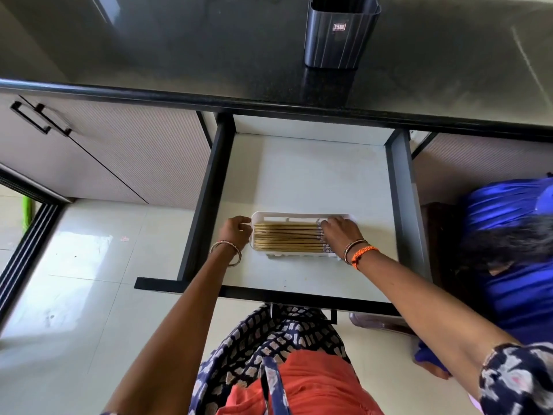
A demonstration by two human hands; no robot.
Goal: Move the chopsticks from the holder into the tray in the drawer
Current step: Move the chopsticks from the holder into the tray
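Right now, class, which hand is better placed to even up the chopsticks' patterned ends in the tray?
The right hand: its fingers already rest on the patterned ends of the chopsticks. The left hand is at the tray's opposite end, steadying it.

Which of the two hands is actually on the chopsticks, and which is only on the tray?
The right hand rests its fingers on the patterned ends of the chopsticks. The left hand touches only the white tray at its opposite end.
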